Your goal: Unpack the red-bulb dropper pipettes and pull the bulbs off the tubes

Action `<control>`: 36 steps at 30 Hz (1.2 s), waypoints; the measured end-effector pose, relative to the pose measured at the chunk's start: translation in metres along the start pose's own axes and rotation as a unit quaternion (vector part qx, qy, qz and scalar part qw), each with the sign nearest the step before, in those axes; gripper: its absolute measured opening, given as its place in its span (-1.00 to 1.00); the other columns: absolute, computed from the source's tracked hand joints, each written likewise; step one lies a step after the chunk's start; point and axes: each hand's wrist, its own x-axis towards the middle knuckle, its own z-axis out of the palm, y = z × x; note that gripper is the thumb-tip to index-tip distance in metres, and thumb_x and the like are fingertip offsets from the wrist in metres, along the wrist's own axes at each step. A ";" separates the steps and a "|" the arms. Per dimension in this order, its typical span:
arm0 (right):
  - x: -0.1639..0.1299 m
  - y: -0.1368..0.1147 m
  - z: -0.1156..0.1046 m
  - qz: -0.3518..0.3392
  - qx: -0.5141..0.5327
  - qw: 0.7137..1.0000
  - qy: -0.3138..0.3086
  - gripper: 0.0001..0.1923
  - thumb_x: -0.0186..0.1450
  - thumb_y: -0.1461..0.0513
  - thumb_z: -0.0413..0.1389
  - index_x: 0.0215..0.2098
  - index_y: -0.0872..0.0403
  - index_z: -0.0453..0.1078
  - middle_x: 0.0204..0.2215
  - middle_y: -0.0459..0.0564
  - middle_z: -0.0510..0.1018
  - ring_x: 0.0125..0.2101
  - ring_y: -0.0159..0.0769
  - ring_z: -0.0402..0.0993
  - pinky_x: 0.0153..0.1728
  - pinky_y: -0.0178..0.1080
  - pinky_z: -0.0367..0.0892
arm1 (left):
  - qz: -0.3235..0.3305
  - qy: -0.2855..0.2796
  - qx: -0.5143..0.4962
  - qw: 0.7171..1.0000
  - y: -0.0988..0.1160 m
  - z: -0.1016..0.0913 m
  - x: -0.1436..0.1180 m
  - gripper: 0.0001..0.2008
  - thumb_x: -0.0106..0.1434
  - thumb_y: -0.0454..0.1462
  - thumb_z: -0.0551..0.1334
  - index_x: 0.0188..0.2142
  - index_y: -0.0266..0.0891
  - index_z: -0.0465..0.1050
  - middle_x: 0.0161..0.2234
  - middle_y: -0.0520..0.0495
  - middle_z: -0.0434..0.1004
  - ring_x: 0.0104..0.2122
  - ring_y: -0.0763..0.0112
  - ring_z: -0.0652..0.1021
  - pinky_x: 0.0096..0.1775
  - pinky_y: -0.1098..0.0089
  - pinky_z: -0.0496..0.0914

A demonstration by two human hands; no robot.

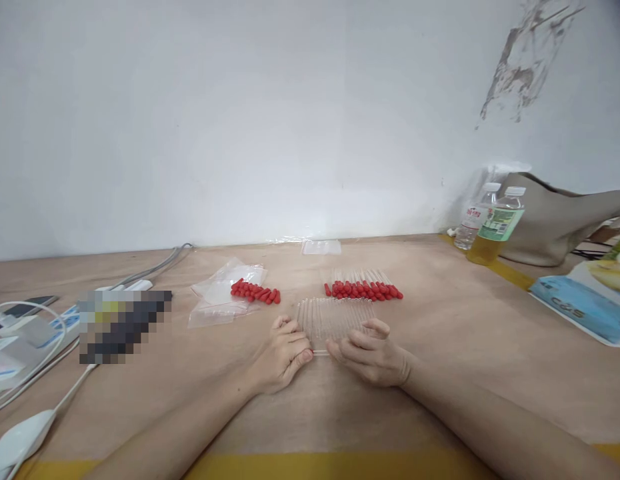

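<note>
Hands apart, near the middle of the desk's (pixel 465 347) front edge; left hand (pixel 285 353) pinches the red end of a clear tube (pixel 320 353) held crosswise; right hand (pixel 367 352) has fingers at its other end, can't tell if gripping; row of clear tubes (pixel 335 319) just beyond, between the hands; red-tipped tubes (pixel 363 291) next toward the back edge; red caps (pixel 255 291) on plastic bags (pixel 220 313), toward the left edge.
</note>
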 end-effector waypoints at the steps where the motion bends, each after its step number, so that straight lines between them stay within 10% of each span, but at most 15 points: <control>1: 0.000 0.001 -0.001 -0.005 -0.003 1.000 0.005 -0.84 0.24 0.34 -0.01 -0.26 0.05 0.37 -0.62 -0.27 0.35 -0.45 -0.55 0.20 -0.11 -0.26 -0.10 | 0.000 0.000 -0.002 1.000 0.000 0.000 -0.001 -0.71 0.28 -0.24 -0.11 -0.53 -0.25 0.18 -0.55 0.02 0.30 -0.42 0.41 0.24 -0.19 0.25 0.09; 6: -0.004 0.009 -0.007 0.017 -0.003 1.000 0.007 -0.80 0.23 0.37 0.00 -0.22 0.04 0.37 -0.59 -0.26 0.39 -0.45 -0.54 0.20 -0.14 -0.24 -0.09 | -0.047 0.040 -0.026 0.998 -0.006 -0.001 -0.009 -0.67 0.28 -0.25 -0.17 -0.56 -0.25 0.14 -0.58 0.02 0.24 -0.47 0.42 0.25 -0.25 0.28 0.12; 11: -0.008 0.019 0.000 0.209 0.031 0.976 -0.047 -0.79 0.23 0.31 -0.02 -0.19 0.03 0.37 -0.57 -0.15 0.41 -0.46 -0.42 0.20 -0.21 -0.18 -0.05 | -0.217 0.140 -0.095 0.961 -0.022 -0.020 -0.014 -0.69 0.27 -0.23 -0.18 -0.45 -0.24 0.25 -0.45 -0.01 0.35 -0.40 0.39 0.35 -0.27 0.33 0.19; 20: 0.024 0.022 0.019 0.436 0.198 0.872 -0.097 -0.84 0.21 0.27 -0.03 -0.32 0.06 0.38 -0.49 -0.12 0.48 -0.44 -0.40 0.33 -0.23 -0.22 -0.05 | -0.402 0.185 0.009 0.897 -0.107 -0.079 -0.005 -0.71 0.10 -0.19 0.03 -0.19 -0.24 0.26 -0.42 -0.01 0.46 -0.41 0.35 0.44 -0.36 0.39 0.32; 36: 0.083 -0.032 0.075 0.244 0.108 0.915 -0.304 -0.80 0.13 0.33 -0.03 -0.33 0.20 0.40 -0.32 0.17 0.40 -0.21 -0.14 0.20 -0.12 -0.05 -0.05 | -0.307 0.135 0.170 0.927 -0.106 -0.050 0.012 -0.80 0.12 -0.27 0.06 -0.25 -0.19 0.33 -0.32 -0.04 0.46 -0.35 0.31 0.46 -0.33 0.39 0.30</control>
